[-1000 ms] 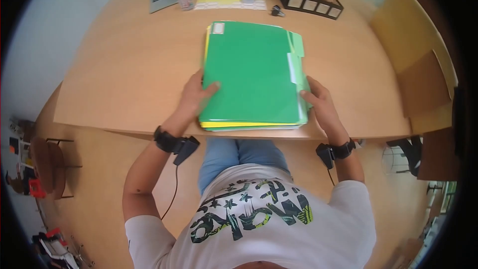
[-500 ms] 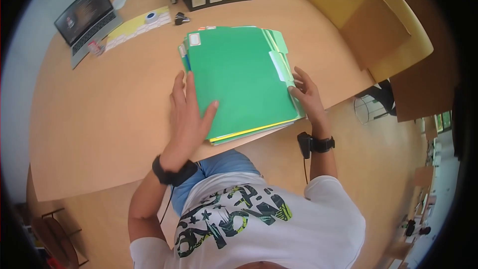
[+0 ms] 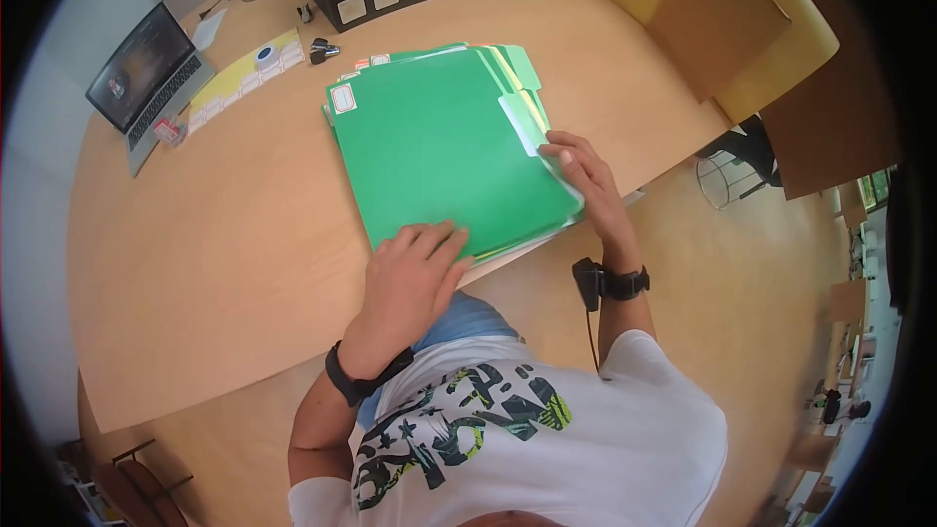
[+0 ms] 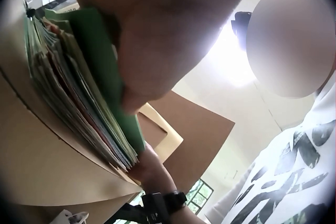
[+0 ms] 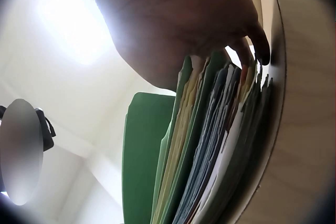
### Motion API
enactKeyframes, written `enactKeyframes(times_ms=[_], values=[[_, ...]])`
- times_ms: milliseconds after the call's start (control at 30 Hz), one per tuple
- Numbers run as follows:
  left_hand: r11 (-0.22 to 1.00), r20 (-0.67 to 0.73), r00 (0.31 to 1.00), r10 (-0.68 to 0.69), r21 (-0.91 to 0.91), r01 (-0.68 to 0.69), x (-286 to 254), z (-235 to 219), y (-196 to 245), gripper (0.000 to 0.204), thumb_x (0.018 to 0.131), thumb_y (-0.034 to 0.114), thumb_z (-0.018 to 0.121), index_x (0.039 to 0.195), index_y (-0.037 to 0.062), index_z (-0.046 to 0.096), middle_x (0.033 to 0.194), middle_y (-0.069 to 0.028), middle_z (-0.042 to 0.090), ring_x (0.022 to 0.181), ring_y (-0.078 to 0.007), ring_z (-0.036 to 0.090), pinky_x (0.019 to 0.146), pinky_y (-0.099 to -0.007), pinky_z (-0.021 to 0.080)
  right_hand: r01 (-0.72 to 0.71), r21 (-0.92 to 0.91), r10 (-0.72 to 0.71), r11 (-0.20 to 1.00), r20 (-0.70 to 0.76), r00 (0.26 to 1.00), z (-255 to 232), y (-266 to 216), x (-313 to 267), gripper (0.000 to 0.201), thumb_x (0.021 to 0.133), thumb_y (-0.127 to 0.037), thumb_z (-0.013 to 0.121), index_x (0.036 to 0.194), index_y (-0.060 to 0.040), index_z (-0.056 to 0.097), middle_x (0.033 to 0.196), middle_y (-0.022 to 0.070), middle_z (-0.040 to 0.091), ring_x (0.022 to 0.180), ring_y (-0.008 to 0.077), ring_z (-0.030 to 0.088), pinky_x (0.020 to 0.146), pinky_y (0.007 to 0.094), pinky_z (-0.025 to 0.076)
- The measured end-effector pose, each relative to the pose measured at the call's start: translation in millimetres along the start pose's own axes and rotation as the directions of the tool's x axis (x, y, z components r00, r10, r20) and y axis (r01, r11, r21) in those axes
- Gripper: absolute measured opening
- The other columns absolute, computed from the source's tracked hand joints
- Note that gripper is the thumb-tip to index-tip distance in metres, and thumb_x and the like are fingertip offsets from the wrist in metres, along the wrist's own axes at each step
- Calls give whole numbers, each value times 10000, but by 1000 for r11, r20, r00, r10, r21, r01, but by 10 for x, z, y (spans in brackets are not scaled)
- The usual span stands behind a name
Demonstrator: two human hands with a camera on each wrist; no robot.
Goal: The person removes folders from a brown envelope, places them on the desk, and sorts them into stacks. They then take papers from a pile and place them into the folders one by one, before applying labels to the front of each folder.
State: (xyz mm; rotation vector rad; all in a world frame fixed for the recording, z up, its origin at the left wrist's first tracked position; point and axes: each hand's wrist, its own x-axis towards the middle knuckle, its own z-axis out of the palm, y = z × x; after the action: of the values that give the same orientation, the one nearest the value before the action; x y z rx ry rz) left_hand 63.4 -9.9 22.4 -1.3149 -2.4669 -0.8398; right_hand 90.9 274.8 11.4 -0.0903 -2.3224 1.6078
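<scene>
The right hand (image 3: 578, 174) is set at the right edge of the stack of folders (image 3: 439, 151), its fingertips curled into the tabbed edges; in the right wrist view the fingers (image 5: 247, 40) are seen hooked among separate folder edges, so the edge is gripped. The left hand (image 3: 415, 278) is laid flat, fingers straight, on the stack's lower corner, pressing on the green top folder (image 3: 429, 161).

The stack lies in the upper middle of the head view, its long axis running from upper left to lower right, its near corner at the edge of the wooden table (image 3: 224, 234). Green, yellow and bluish folders are layered unevenly.
</scene>
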Motion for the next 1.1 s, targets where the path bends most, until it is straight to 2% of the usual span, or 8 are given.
enactKeyframes(times_ms=[267, 433, 500, 600, 767, 900, 1000, 1100], values=[[969, -274, 957, -99, -246, 30, -103, 43, 9, 166, 744, -23, 706, 898, 29, 672, 859, -103, 673, 767, -256, 629, 659, -334, 508, 3, -54, -3, 999, -2, 1000, 24, 1, -4, 344, 977, -294, 542, 1093, 6, 665, 1273, 134, 525, 1155, 229, 524, 947, 331, 435], [843, -287, 925, -249, -534, 61, -181, 52, -50, 136, 762, -46, 704, 869, 14, 646, 865, -105, 660, 817, -195, 612, 736, -291, 481, 60, -151, -53, 987, 49, 997, -22, -10, 21, 332, 967, -288, 550, 1082, 3, 662, 1253, 143, 551, 1137, 253, 540, 922, 336, 449], [682, -262, 889, -375, -727, 74, -227, 45, -95, 103, 811, 23, 704, 891, 7, 639, 898, -87, 640, 827, -172, 590, 739, -280, 463, 51, -246, -38, 968, 59, 998, -18, -98, 33, 338, 967, -295, 543, 1072, 1, 668, 1216, 150, 567, 1093, 266, 553, 895, 347, 456], [575, -320, 807, -497, -818, 30, -315, 10, -67, 140, 886, 85, 659, 978, -4, 602, 975, -75, 601, 876, -143, 558, 772, -270, 441, 78, -379, -55, 922, 72, 996, -19, -154, 25, 358, 956, -327, 547, 1053, -9, 678, 1131, 151, 594, 1018, 282, 565, 837, 364, 464], [645, -573, 562, -597, -759, -89, -469, 122, 41, 293, 963, 141, 556, 1191, -25, 480, 1155, -95, 545, 1085, -170, 496, 980, -333, 373, -42, -664, 93, 747, 42, 995, 125, -523, 46, 449, 874, -445, 623, 951, -7, 685, 973, 140, 627, 880, 290, 591, 734, 369, 469], [348, -278, 572, -772, -937, 15, -633, 209, -86, 348, 972, 121, 542, 1277, -24, 461, 1257, -99, 522, 1167, -169, 476, 1019, -314, 347, -58, -758, 130, 649, 36, 991, 295, -611, 119, 500, 791, -496, 693, 867, -3, 662, 907, 152, 638, 822, 289, 615, 706, 366, 473], [172, -62, 542, -838, -973, 156, -621, 222, -66, 284, 987, 165, 528, 1148, -65, 569, 1128, -67, 594, 1017, -115, 523, 914, -278, 412, -49, -777, 145, 628, 55, 988, 372, -560, 166, 509, 753, -491, 728, 877, -4, 644, 890, 159, 639, 810, 286, 623, 702, 365, 474], [231, -132, 556, -820, -966, 112, -594, 230, -77, 266, 980, 156, 541, 1132, -59, 577, 1108, -48, 600, 1007, -109, 527, 893, -266, 421, -111, -735, 232, 669, 64, 971, 401, -582, 209, 512, 737, -437, 757, 968, 2, 632, 892, 156, 641, 792, 286, 626, 707, 363, 479]])
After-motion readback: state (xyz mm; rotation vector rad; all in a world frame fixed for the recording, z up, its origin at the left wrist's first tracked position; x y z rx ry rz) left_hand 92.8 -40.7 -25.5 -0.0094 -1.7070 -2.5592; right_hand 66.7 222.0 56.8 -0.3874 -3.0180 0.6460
